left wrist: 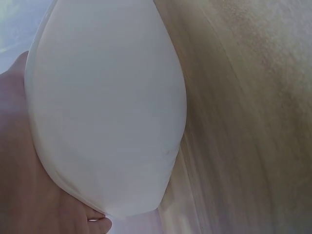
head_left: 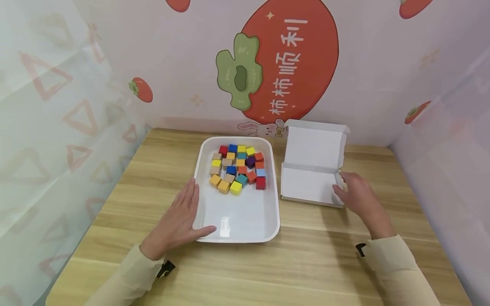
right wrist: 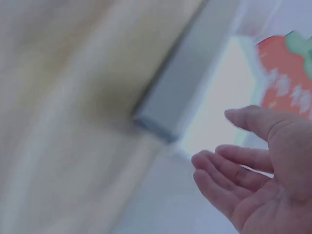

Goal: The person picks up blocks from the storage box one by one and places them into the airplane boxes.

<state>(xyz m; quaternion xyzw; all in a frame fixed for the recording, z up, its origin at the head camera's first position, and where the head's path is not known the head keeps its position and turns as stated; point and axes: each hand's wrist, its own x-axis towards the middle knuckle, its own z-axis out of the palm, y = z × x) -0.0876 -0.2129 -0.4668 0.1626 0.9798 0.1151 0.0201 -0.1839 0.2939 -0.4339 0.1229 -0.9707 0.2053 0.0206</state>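
Already, the white box [head_left: 308, 185] is opened on the bench [head_left: 306, 259]; the blocks [head_left: 231, 170] are left in the tray [head_left: 237, 216]. The tray is touched by the left hand [head_left: 177, 222], fingers spread; nothing is grasped by the right hand [head_left: 361, 196], fingers parted beside the box.

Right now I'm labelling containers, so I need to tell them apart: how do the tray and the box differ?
The tray holds coloured blocks; no blocks show in the box. The tray has rounded corners, while the box has sharp ones. The box has a raised lid; the tray shows none. Both are white inside and rest on the table.
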